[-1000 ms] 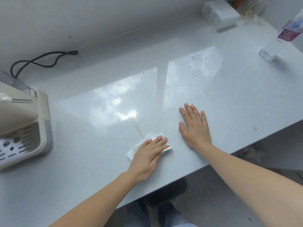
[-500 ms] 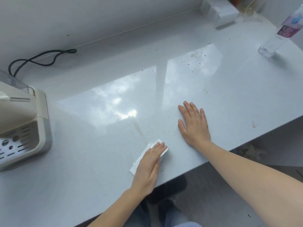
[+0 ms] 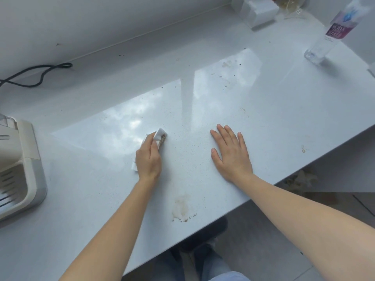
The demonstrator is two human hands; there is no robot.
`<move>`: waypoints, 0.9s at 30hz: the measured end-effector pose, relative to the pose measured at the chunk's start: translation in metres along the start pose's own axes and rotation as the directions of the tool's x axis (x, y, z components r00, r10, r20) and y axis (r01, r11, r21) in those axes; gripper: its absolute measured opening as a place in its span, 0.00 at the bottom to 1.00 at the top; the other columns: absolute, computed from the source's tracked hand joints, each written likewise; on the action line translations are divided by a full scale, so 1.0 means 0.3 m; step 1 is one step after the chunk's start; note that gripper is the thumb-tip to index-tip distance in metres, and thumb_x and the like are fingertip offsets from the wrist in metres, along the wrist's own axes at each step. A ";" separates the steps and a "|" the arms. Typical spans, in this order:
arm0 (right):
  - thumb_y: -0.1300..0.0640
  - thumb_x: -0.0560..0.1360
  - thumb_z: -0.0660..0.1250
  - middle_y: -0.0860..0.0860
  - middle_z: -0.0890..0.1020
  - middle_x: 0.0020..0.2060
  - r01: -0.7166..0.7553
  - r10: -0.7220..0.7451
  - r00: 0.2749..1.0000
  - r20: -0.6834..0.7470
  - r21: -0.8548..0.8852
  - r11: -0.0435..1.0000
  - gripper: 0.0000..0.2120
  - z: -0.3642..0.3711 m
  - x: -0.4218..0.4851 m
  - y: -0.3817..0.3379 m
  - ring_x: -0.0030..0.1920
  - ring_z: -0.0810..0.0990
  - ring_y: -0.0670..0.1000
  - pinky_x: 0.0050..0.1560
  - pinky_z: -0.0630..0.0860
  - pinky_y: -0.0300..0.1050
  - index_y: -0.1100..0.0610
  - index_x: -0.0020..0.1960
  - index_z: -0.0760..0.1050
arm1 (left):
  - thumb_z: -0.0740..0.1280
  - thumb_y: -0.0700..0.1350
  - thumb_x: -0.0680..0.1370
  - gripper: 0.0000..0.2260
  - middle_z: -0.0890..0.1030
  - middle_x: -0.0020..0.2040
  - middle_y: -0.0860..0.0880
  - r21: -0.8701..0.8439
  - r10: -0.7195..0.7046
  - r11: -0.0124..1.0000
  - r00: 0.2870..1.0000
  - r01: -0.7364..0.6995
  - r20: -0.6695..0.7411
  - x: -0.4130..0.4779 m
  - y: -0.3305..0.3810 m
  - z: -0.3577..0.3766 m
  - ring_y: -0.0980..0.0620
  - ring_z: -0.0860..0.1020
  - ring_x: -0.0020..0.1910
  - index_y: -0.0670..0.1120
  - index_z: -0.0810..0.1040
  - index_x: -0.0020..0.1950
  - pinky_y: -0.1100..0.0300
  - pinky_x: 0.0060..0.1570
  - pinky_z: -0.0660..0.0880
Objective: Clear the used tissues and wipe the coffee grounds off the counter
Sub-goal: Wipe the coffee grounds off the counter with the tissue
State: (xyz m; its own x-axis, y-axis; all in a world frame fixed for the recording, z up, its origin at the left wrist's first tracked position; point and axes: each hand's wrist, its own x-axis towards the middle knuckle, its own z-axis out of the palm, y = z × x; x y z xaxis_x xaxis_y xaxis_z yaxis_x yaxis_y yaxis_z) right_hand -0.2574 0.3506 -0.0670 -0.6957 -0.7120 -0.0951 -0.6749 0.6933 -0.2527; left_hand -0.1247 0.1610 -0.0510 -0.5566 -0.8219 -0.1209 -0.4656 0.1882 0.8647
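My left hand (image 3: 149, 159) presses a folded white tissue (image 3: 160, 134) onto the pale grey counter (image 3: 284, 110), fingers laid over it; the tissue's far edge shows brown staining. A brownish smear with coffee grounds (image 3: 181, 209) lies near the counter's front edge, below that hand. More dark specks (image 3: 229, 72) dot the counter toward the back right. My right hand (image 3: 231, 153) rests flat on the counter, fingers spread, holding nothing.
A cream coffee machine with drip tray (image 3: 18, 179) stands at the left edge, its black cable (image 3: 36, 75) by the wall. A white box (image 3: 257, 11) and a clear soda water bottle (image 3: 328, 35) stand at the back right.
My left hand has slid the tissue away from the front edge toward the counter's middle, uncovering a brown smear near the edge. My right hand has stayed put.
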 end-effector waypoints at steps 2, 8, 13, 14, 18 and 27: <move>0.47 0.79 0.49 0.47 0.52 0.78 0.003 -0.003 1.000 -0.002 0.003 1.000 0.27 0.000 0.002 0.004 0.77 0.45 0.48 0.76 0.41 0.53 0.49 0.77 0.51 | 0.53 0.46 0.76 0.19 0.81 0.53 0.39 0.034 0.023 0.999 0.998 -0.024 0.055 0.009 -0.001 -0.004 0.37 0.77 0.52 0.44 0.77 0.59 0.48 0.50 0.72; 0.48 0.79 0.51 0.48 0.54 0.78 -0.001 0.001 1.000 -0.015 0.019 1.000 0.26 -0.003 -0.004 -0.001 0.77 0.47 0.48 0.76 0.42 0.54 0.50 0.77 0.54 | 0.54 0.50 0.78 0.15 0.81 0.50 0.62 0.020 0.211 0.969 0.861 -0.248 0.464 -0.368 -0.063 -0.044 0.61 0.78 0.49 0.60 0.77 0.58 0.71 0.49 0.69; 0.48 0.79 0.51 0.47 0.53 0.78 0.004 -0.003 1.000 -0.022 0.021 1.000 0.27 -0.003 -0.001 0.001 0.77 0.47 0.48 0.76 0.42 0.54 0.50 0.77 0.53 | 0.55 0.47 0.75 0.12 0.79 0.32 0.61 0.005 0.195 0.975 0.862 -0.223 0.469 -0.223 -0.054 -0.057 0.62 0.74 0.30 0.56 0.79 0.46 0.67 0.32 0.64; 0.48 0.79 0.50 0.47 0.53 0.78 0.002 -0.002 1.000 -0.022 0.022 1.000 0.27 -0.002 -0.002 0.002 0.77 0.46 0.48 0.76 0.42 0.54 0.49 0.77 0.53 | 0.56 0.45 0.75 0.12 0.79 0.32 0.57 -0.002 0.170 0.983 0.896 -0.186 0.409 -0.164 -0.043 -0.051 0.60 0.72 0.29 0.54 0.79 0.45 0.64 0.32 0.64; 0.48 0.79 0.50 0.47 0.53 0.78 0.002 -0.001 1.000 -0.025 0.019 1.000 0.26 0.001 0.001 0.001 0.77 0.46 0.48 0.77 0.42 0.54 0.49 0.77 0.53 | 0.56 0.43 0.73 0.11 0.75 0.32 0.40 -0.029 0.103 0.995 0.950 -0.099 0.294 -0.061 -0.021 -0.021 0.52 0.69 0.31 0.46 0.77 0.38 0.55 0.34 0.62; 0.49 0.79 0.53 0.49 0.55 0.77 0.009 -0.009 0.999 -0.037 0.010 1.000 0.26 0.001 -0.003 -0.001 0.77 0.49 0.49 0.76 0.44 0.55 0.50 0.76 0.55 | 0.54 0.50 0.74 0.13 0.79 0.38 0.56 -0.053 0.174 0.984 0.877 -0.169 0.447 -0.441 -0.040 0.008 0.57 0.76 0.39 0.50 0.78 0.43 0.65 0.38 0.68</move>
State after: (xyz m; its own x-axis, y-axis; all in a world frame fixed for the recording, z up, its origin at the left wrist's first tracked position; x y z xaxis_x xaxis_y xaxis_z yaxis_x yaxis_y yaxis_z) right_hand -0.2566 0.3509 -0.0673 -0.6986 -0.7133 -0.0568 -0.6787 0.6857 -0.2633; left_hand -0.0471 0.2688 -0.0466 -0.8771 -0.4480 -0.1732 -0.3280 0.2952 0.8974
